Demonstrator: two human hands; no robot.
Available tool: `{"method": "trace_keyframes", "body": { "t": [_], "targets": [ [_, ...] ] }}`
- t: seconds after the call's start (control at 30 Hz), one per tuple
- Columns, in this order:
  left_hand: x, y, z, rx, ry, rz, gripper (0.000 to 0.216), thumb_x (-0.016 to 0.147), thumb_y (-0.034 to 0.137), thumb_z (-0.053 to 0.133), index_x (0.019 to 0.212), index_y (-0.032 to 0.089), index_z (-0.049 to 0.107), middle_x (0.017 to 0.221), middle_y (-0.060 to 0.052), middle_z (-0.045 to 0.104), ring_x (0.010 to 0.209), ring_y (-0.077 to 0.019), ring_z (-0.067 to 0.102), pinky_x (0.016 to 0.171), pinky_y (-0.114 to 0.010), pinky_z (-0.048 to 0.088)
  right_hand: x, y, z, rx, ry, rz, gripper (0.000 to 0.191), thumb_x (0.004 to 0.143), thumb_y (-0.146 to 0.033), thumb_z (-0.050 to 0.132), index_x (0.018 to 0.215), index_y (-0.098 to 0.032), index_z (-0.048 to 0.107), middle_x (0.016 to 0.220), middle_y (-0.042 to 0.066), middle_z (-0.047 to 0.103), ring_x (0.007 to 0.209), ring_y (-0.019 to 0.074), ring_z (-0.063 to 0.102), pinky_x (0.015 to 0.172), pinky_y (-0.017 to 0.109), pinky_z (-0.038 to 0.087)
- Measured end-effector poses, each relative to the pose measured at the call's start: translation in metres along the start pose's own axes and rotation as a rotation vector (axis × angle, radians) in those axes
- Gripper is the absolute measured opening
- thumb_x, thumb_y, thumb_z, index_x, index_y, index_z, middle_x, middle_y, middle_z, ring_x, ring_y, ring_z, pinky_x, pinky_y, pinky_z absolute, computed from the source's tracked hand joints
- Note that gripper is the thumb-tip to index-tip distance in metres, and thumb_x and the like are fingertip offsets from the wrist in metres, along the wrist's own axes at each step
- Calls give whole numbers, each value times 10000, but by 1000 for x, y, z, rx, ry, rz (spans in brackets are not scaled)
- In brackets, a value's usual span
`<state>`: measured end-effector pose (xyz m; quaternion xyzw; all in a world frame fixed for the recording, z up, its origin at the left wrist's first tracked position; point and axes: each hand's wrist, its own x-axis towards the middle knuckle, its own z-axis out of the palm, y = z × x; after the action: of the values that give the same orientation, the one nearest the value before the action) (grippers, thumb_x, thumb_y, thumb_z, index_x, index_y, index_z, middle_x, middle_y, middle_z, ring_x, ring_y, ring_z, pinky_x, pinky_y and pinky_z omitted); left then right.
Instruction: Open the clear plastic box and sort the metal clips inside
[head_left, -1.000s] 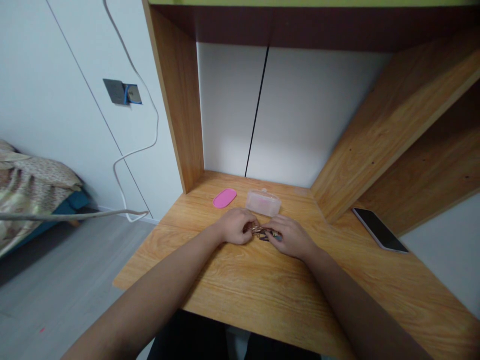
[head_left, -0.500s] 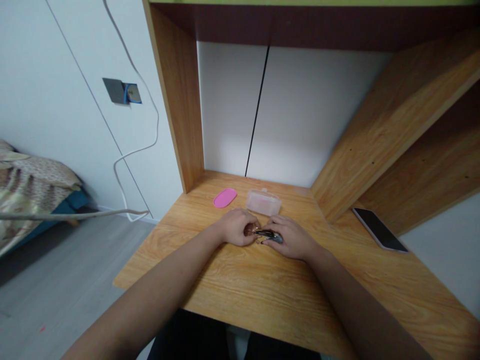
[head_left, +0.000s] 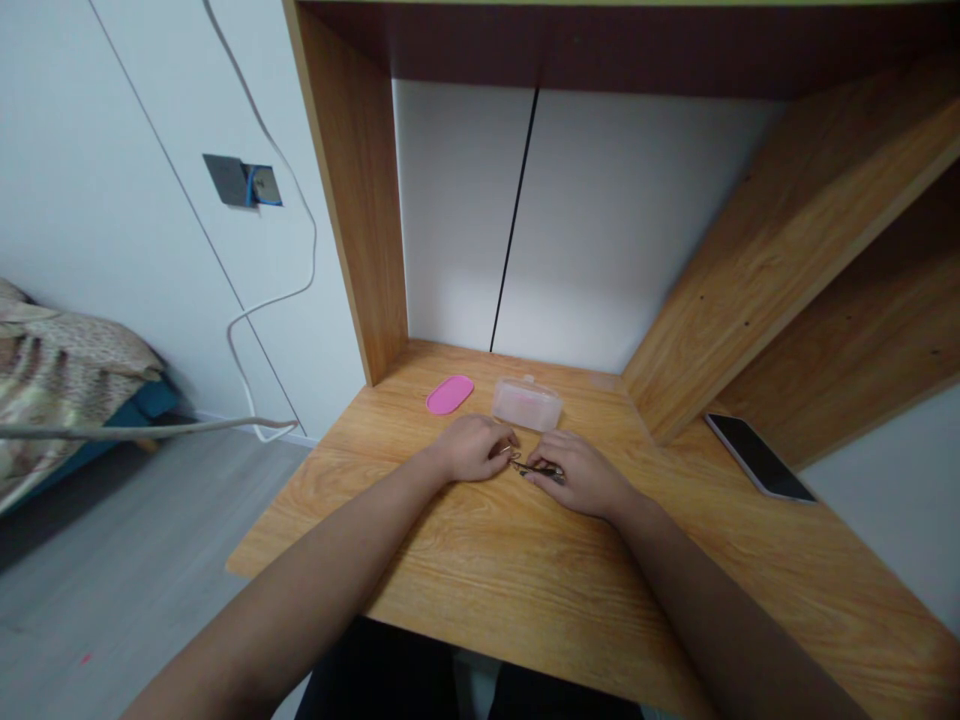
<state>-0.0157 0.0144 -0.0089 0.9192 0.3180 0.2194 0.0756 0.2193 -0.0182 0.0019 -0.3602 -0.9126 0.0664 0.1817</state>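
My left hand [head_left: 478, 449] is closed in a pinch just left of the desk's middle, on a small gold-coloured wire loop [head_left: 514, 455]. Facing it, my right hand [head_left: 576, 470] grips a small, slim, shiny dark metal tool [head_left: 551, 472] whose tip points left. That tip reaches the gold loop, though whether they are joined cannot be made out. Fingers hide part of both things. Just behind the hands stands a clear plastic box [head_left: 527, 405], and to its left a pink oval lid-like piece [head_left: 450, 395] lies flat.
Both forearms rest over the wooden desk [head_left: 480, 580]. A phone or tablet [head_left: 757, 457] lies at the right by a slanting wooden panel [head_left: 787, 240]. A shelf overhangs the back. On the left, a white cable [head_left: 315, 240] hangs near an open wall socket [head_left: 262, 186].
My left fingers have turned and drawn slightly up, away from me. The dark tool in my right hand has tilted and now looks thinner. Box, pink piece and phone stay put.
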Motion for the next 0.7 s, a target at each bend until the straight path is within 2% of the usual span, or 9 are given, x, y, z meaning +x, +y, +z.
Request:
{"method": "trace_keyframes", "body": {
  "t": [0.1, 0.27, 0.5, 0.7],
  "targets": [
    [0, 0, -1, 0, 6, -13, 271, 905, 332, 538, 1101, 210, 679, 851, -54, 739, 829, -217, 685, 751, -303, 477, 0, 0, -1, 14, -15, -16, 151, 881, -347, 662, 958, -218, 672, 901, 54, 687, 895, 221, 617, 787, 339, 471],
    [0, 4, -4, -79, -2, 36, 305, 923, 414, 543, 1095, 200, 674, 788, -36, 717, 741, -180, 661, 664, -265, 437, 0, 2, 1, -20, -8, -11, 108, 912, -272, 601, 960, -220, 682, 887, 52, 694, 879, 215, 622, 789, 341, 470],
    [-1, 3, -1, -114, 9, 53, 284, 917, 407, 562, 1072, 199, 677, 784, -35, 704, 746, -176, 647, 668, -263, 422, 1, 3, 5, -69, 53, 5, 124, 940, -265, 564, 963, -202, 669, 903, 65, 689, 888, 220, 621, 799, 352, 476],
    [0, 3, -1, -113, 27, 82, 279, 910, 413, 575, 825, 168, 679, 748, -53, 676, 701, -169, 621, 651, -270, 414, 2, 2, 4, -101, 101, 32, 159, 991, -277, 507, 996, -203, 648, 936, 71, 685, 902, 218, 620, 810, 350, 480]
  ]
}}
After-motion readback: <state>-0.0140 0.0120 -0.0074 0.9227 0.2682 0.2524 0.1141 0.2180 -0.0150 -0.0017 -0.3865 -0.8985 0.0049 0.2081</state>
